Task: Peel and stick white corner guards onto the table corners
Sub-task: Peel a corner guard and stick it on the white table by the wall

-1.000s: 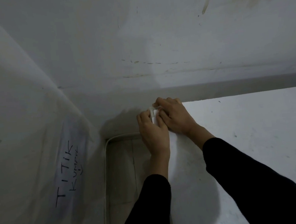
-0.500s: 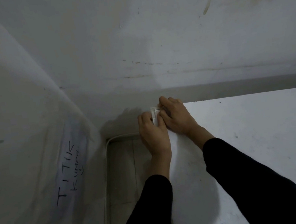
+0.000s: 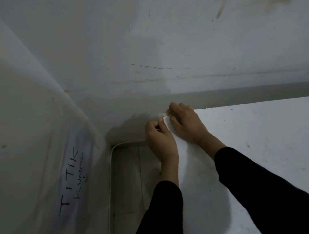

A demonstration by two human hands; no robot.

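A white corner guard (image 3: 163, 116) sits at the far left corner of the white table (image 3: 265, 144), mostly covered by fingers. My right hand (image 3: 186, 125) lies on the tabletop with its fingertips pressed on the guard's top. My left hand (image 3: 161, 142) is beside the table's left edge, fingers curled against the guard's side. Both arms wear black sleeves.
Grey walls stand close behind and to the left, meeting in a corner. A paper sheet with handwriting (image 3: 72, 179) is stuck to the left wall. A white cable (image 3: 110, 170) runs along the tiled floor in the gap left of the table.
Both hands stayed at the corner. My left hand slid slightly down along the edge, and the right fingertips shifted a little on the guard.
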